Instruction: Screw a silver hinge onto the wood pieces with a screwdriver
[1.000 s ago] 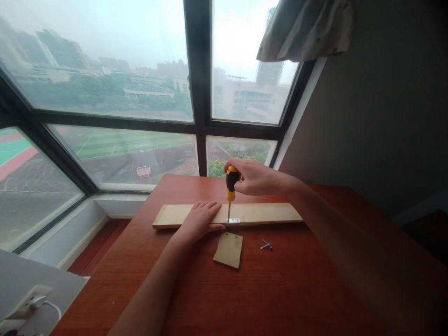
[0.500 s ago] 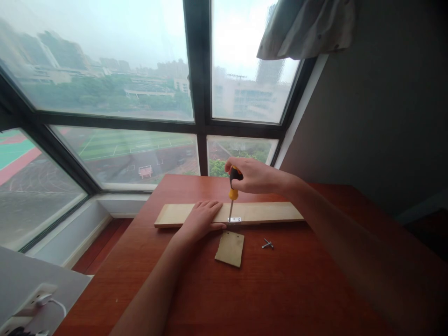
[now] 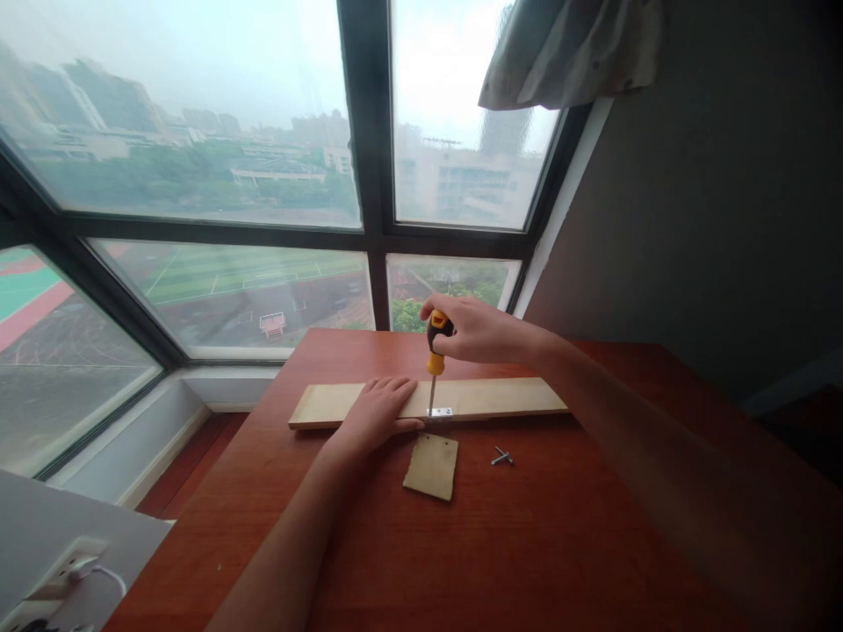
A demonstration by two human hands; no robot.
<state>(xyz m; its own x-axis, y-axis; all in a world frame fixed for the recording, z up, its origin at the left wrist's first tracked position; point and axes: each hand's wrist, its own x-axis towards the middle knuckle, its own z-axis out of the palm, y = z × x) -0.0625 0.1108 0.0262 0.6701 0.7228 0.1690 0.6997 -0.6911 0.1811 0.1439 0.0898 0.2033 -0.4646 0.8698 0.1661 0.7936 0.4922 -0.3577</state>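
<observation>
Here, the left hand point(image 3: 377, 412) lies spread on the board point(image 3: 507, 397), likely so it won't slip. The right hand point(image 3: 479, 327) grips the screwdriver point(image 3: 435, 362) nearly straight up on the metal piece point(image 3: 445, 412) at the board's edge, probably to push down. Screws point(image 3: 502, 456) lie in reach.

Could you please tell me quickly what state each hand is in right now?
Left hand: open, laid over the wooden board.
Right hand: closed around the screwdriver, its tip at the metal plate.
</observation>
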